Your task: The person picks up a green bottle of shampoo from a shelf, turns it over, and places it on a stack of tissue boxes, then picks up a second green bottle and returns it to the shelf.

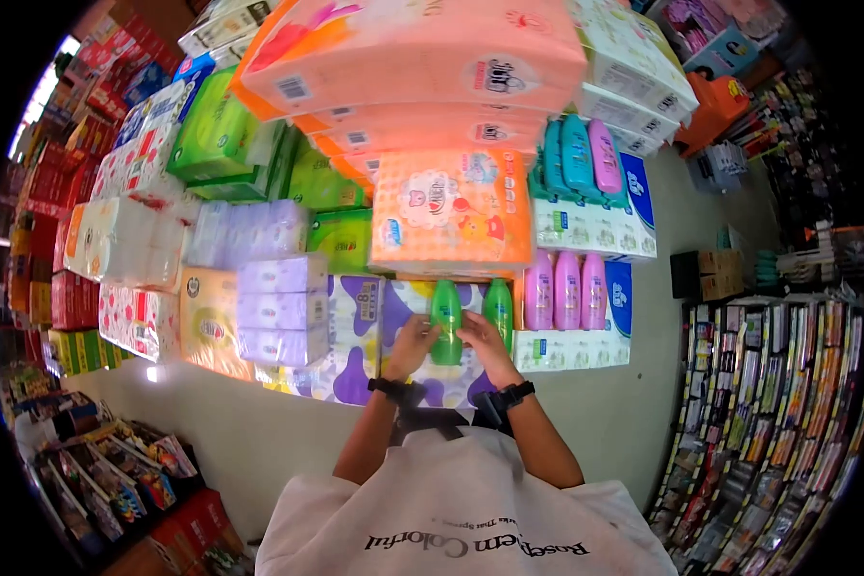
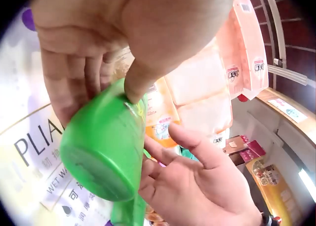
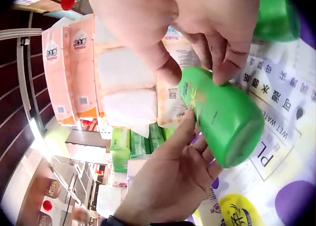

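Both my hands hold one green bottle (image 1: 446, 326), tilted with its base toward me, above a white and purple tissue pack (image 1: 355, 336). My left hand (image 1: 409, 348) grips its side; in the left wrist view the thumb lies across the bottle (image 2: 103, 142) and the fingers wrap behind it. With thumb and fingertips my right hand (image 1: 489, 350) pinches the narrower upper part, as the right wrist view shows of this bottle (image 3: 222, 117). A second green bottle (image 3: 279, 16) stands beside my right hand on the same pack.
Pink bottles (image 1: 566, 293) stand in a row at the right, with teal bottles (image 1: 576, 154) further back. An orange tissue pack (image 1: 451, 211) rises just behind my hands. Purple tissue packs (image 1: 278, 307) stack at the left. A packed shelf (image 1: 768, 422) runs along the right.
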The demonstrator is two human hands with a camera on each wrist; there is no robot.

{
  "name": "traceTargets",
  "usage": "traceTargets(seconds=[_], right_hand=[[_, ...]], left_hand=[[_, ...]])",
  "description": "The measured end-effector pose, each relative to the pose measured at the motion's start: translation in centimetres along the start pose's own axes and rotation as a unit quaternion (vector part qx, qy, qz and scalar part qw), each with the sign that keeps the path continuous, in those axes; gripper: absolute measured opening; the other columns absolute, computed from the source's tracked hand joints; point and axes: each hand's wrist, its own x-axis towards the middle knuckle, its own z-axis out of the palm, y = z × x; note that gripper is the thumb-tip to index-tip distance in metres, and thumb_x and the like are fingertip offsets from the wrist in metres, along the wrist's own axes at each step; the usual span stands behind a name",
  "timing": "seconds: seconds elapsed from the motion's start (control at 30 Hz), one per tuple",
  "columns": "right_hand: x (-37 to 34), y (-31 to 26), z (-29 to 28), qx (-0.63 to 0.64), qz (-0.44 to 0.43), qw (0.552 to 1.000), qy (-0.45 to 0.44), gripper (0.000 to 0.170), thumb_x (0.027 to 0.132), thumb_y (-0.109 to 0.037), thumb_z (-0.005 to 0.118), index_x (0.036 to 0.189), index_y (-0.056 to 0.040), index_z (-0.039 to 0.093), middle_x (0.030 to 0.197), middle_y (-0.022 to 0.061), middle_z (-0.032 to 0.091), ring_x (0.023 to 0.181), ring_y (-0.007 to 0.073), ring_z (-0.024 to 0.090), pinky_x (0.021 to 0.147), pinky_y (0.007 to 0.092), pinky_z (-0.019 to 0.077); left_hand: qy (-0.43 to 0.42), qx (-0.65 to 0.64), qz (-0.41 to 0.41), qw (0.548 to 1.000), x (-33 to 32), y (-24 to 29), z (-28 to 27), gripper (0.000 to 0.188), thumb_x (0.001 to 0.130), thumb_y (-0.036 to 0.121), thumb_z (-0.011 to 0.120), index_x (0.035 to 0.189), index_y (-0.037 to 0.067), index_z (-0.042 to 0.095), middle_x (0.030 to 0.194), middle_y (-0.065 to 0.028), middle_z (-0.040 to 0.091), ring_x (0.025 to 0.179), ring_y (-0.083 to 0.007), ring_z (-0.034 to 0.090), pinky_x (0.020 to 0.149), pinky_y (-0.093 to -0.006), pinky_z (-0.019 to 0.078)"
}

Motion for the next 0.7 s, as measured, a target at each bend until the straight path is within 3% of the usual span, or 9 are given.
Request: traceTargets(seconds=[0.07, 0.2, 0.23, 0.33, 0.37, 0.5, 0.6, 0.63, 0.7], right_hand=[[-0.3, 0.8, -1.4, -0.015, -0.02, 0.999, -0.022, 0.049, 0.09, -0.012, 0.07, 0.135, -0.0026, 0.053, 0.12, 0.0047, 0.064, 0.103, 0.0124, 0.061, 0.082, 0.0266, 0.0512], [-4.1, -2.0, -2.5, -0.149, -0.083, 0.985, 0.009, 0.05, 0.091, -0.013, 0.068, 0.136, -0.0013, 0.051, 0.116, 0.0064, 0.064, 0.095, 0.0128, 0.062, 0.074, 0.0268, 0.053], [-5.9, -3.5, -2.4, -0.146, -0.086, 0.985, 0.012, 0.05, 0.092, -0.015, 0.068, 0.135, 0.0006, 0.049, 0.113, 0.0068, 0.064, 0.093, 0.0119, 0.062, 0.07, 0.0263, 0.0524], [-8.1, -2.1, -5.1, -0.117, -0.027, 0.992, -0.049, 0.049, 0.093, -0.018, 0.067, 0.134, 0.0024, 0.049, 0.107, 0.0068, 0.065, 0.091, 0.0115, 0.062, 0.07, 0.0262, 0.0519], [-9.0, -1.5, -5.9, -0.136, -0.065, 0.988, -0.033, 0.038, 0.095, -0.013, 0.065, 0.128, 0.0018, 0.051, 0.096, 0.0032, 0.063, 0.081, 0.0082, 0.06, 0.068, 0.0238, 0.0488], [-15.5, -3.6, -8.0, -0.052, -0.107, 0.993, -0.002, 0.034, 0.095, -0.01, 0.064, 0.125, 0.0009, 0.053, 0.092, 0.0037, 0.062, 0.08, 0.0088, 0.06, 0.068, 0.0243, 0.05], [-20.4, -3.0, -11.2, -0.039, -0.105, 0.993, 0.032, 0.035, 0.094, -0.014, 0.066, 0.124, 0.0004, 0.054, 0.111, 0.0063, 0.064, 0.104, 0.0122, 0.06, 0.088, 0.0283, 0.0495], [-22.3, -3.2, -11.9, -0.072, -0.168, 0.982, 0.048, 0.034, 0.095, -0.009, 0.062, 0.126, 0.0012, 0.052, 0.091, 0.0037, 0.062, 0.08, 0.0103, 0.061, 0.071, 0.0261, 0.0523], [-26.0, -2.1, -13.9, -0.061, -0.171, 0.98, 0.076, 0.037, 0.096, -0.011, 0.061, 0.129, 0.0012, 0.051, 0.089, 0.0026, 0.062, 0.08, 0.0097, 0.06, 0.072, 0.0272, 0.0528]], left_hand=[[-0.024, -0.018, -0.026, 0.999, -1.5, 2.9, 0.6, 0.034, 0.097, 0.02, 0.064, 0.123, 0.002, 0.052, 0.105, -0.0097, 0.068, 0.092, -0.0144, 0.064, 0.074, -0.0284, 0.0537], [-0.085, -0.096, 0.001, 0.992, -4.6, 7.4, 2.2, 0.031, 0.096, 0.019, 0.065, 0.12, 0.004, 0.053, 0.106, -0.009, 0.068, 0.092, -0.0127, 0.065, 0.073, -0.0275, 0.0545], [-0.088, -0.068, -0.009, 0.994, -5.2, 8.4, 2.8, 0.028, 0.096, 0.015, 0.065, 0.118, 0.004, 0.052, 0.103, -0.007, 0.068, 0.09, -0.0113, 0.064, 0.072, -0.0266, 0.0534], [-0.117, -0.068, 0.068, 0.988, -5.6, 7.1, 4.9, 0.026, 0.095, 0.011, 0.065, 0.116, 0.005, 0.051, 0.098, -0.0044, 0.066, 0.088, -0.0103, 0.063, 0.07, -0.0255, 0.0518], [-0.131, -0.076, 0.062, 0.986, -5.9, 6.7, 5.7, 0.026, 0.095, 0.008, 0.065, 0.115, 0.005, 0.05, 0.097, -0.0033, 0.065, 0.087, -0.0097, 0.062, 0.07, -0.0244, 0.0505], [-0.209, -0.065, 0.056, 0.974, -8.6, 8.1, 9.8, 0.028, 0.096, 0.009, 0.062, 0.12, 0.003, 0.048, 0.107, -0.0064, 0.065, 0.092, -0.01, 0.061, 0.074, -0.0243, 0.0502], [-0.309, -0.081, 0.047, 0.946, -10.6, 9.7, 13.5, 0.037, 0.095, 0.005, 0.06, 0.129, 0.0, 0.045, 0.122, -0.0112, 0.061, 0.112, -0.0177, 0.059, 0.092, -0.0317, 0.0495], [-0.341, -0.066, 0.02, 0.938, -10.5, 8.6, 14.4, 0.04, 0.095, 0.002, 0.059, 0.131, 0.0, 0.043, 0.127, -0.0125, 0.059, 0.119, -0.0205, 0.056, 0.099, -0.0347, 0.0467], [-0.404, -0.036, 0.027, 0.914, -10.8, 8.7, 17.1, 0.038, 0.094, 0.0, 0.059, 0.129, 0.002, 0.043, 0.123, -0.0107, 0.06, 0.114, -0.0186, 0.059, 0.091, -0.0335, 0.0512]])
